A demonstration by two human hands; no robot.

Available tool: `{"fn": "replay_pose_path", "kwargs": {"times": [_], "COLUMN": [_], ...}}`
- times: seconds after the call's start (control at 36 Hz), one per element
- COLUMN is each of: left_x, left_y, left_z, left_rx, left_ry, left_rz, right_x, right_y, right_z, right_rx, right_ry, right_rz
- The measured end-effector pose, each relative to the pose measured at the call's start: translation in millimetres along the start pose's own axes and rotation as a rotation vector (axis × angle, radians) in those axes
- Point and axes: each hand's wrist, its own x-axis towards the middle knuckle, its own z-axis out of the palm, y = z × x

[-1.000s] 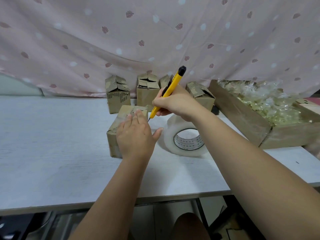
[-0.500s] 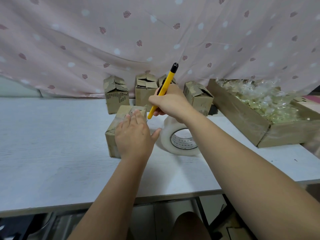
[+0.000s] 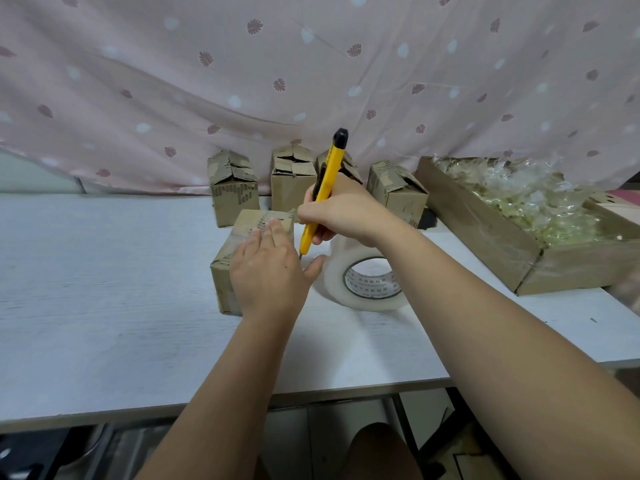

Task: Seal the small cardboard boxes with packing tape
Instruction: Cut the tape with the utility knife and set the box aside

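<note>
I observe the left hand [image 3: 268, 271] pressed flat on the near cardboard box [image 3: 235, 251]. Right hand [image 3: 343, 211] grips a yellow cutter [image 3: 323, 192], tip down beside the tape roll [image 3: 363, 278], on the white table [image 3: 104, 289].

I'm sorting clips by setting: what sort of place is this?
Probably a makeshift home packing station: a white table before a draped curtain, small cardboard boxes, and a roll of tape.

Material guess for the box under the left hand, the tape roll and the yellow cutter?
box: brown cardboard, matte, with creased, worn edges.
tape roll: clear plastic film, glossy, milky where layered; the printed core is probably card.
cutter: smooth yellow body with a black end cap, likely moulded plastic.
</note>
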Motion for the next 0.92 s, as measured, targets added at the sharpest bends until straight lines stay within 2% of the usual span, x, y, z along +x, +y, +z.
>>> {"fn": "replay_pose_path", "kwargs": {"times": [0.22, 0.44, 0.53, 0.64, 0.75, 0.83, 0.92], "left_x": [-0.5, 1.3, 2.0, 2.4, 1.9, 3.2, 2.4], "left_y": [0.1, -1.6, -2.7, -3.7, -4.9, -5.5, -5.6], "left_z": [-1.3, 3.8, 7.1, 9.7, 11.5, 14.0, 14.6], "left_rx": [0.004, 0.011, 0.016, -0.014, -0.036, -0.035, -0.042], "left_ry": [-0.004, 0.015, 0.038, 0.086, 0.120, 0.131, 0.137], "left_rz": [-0.003, 0.018, 0.026, 0.050, 0.057, 0.071, 0.090], "right_x": [-0.4, 1.6, 4.5, 4.9, 3.7, -1.9, -15.5], "right_y": [1.8, 0.3, 1.8, 1.0, -0.3, -0.9, -0.6], "right_z": [-0.4, 6.9, 7.4, 8.4, 11.4, 8.4, 0.4], "right_rx": [0.060, 0.291, 0.395, 0.411, 0.313, 0.166, -0.060], "right_ry": [0.225, 0.591, 0.676, 0.705, 0.651, 0.611, 0.572], "right_rz": [-0.005, 0.003, 0.009, -0.015, -0.166, -0.333, -0.410]}}
